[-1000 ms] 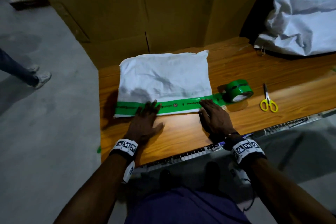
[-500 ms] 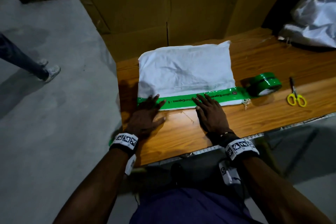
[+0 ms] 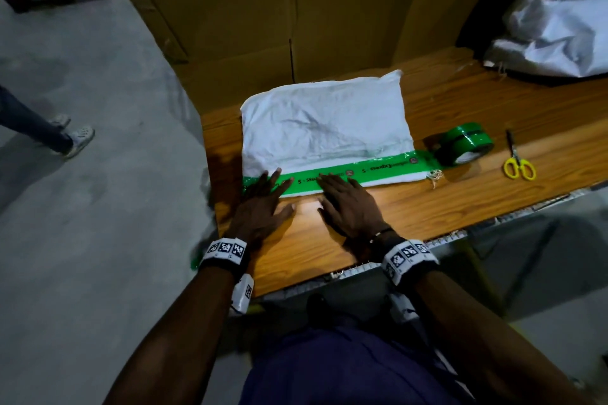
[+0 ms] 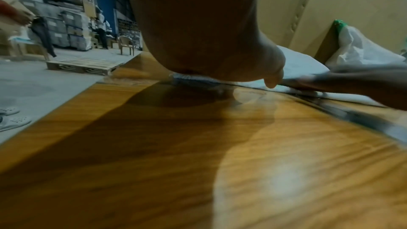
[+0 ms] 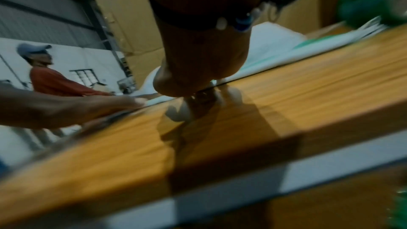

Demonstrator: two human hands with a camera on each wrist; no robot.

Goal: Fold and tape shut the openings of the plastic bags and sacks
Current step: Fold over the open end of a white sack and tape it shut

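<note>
Two hands at work, centre of the head view. Left hand (image 3: 260, 210) and right hand (image 3: 348, 207): fingers spread flat, tips pressing the tape strip (image 3: 371, 169); nothing pinched.

Sack (image 3: 324, 128): white, flat on the table (image 3: 477, 207), centre of frame. Long axis runs left to right, tilted slightly up toward the right. Folded opening faces the lower edge of the frame, strip laid along it.

Step, by judgement: smoothing the strip down; this sack nearly sealed. The strip runs on to the roll (image 3: 467, 145), right of the sack, uncut.

Next, by judgement: press out the remaining length rightward, then cut at the roll with the scissors (image 3: 518, 161), lying just right of it.

Second sack (image 3: 556, 16): upper right, green-banded.
</note>
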